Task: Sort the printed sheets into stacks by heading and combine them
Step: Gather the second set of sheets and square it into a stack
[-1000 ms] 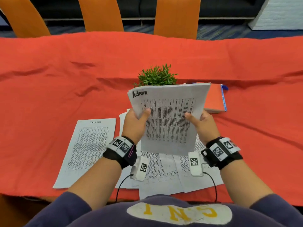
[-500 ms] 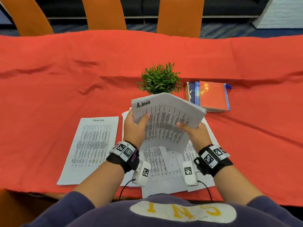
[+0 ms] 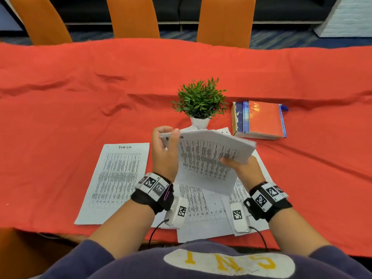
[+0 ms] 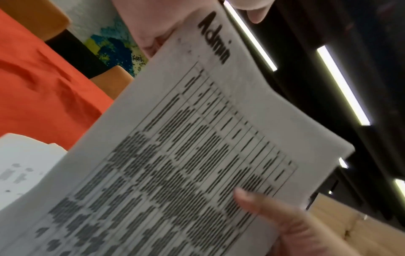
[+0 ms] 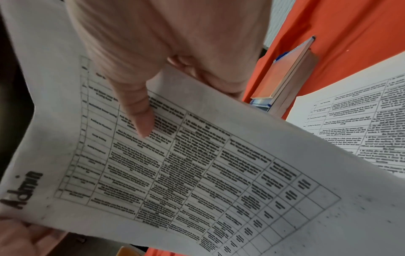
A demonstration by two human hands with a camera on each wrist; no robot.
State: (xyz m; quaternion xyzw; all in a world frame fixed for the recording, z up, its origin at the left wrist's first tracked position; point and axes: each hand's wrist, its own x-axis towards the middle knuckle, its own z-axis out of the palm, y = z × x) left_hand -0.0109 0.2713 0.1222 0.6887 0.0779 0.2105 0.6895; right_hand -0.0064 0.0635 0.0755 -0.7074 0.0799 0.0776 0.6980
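Both hands hold a bundle of printed sheets headed "Admin" (image 3: 207,158) above the table, tipped nearly flat and bowed. My left hand (image 3: 167,135) pinches its top-left corner beside the heading. My right hand (image 3: 235,164) grips the right edge, thumb on the printed table. In the left wrist view the Admin bundle (image 4: 197,155) fills the frame. The right wrist view shows my right hand's thumb (image 5: 140,121) pressing on the Admin bundle (image 5: 197,181). A "Task List" sheet (image 3: 116,178) lies flat to the left. Several loose printed sheets (image 3: 203,210) lie overlapping under my hands.
A small potted plant (image 3: 199,99) stands just beyond the held sheets. A pile of books (image 3: 261,119) with an orange cover lies to its right. An orange cloth (image 3: 80,97) covers the table. Three orange chairs (image 3: 132,17) stand along the far edge.
The Admin bundle has dropped from nearly upright to almost flat, lower and nearer the table. My left hand has slid from the left edge up to the top-left corner.
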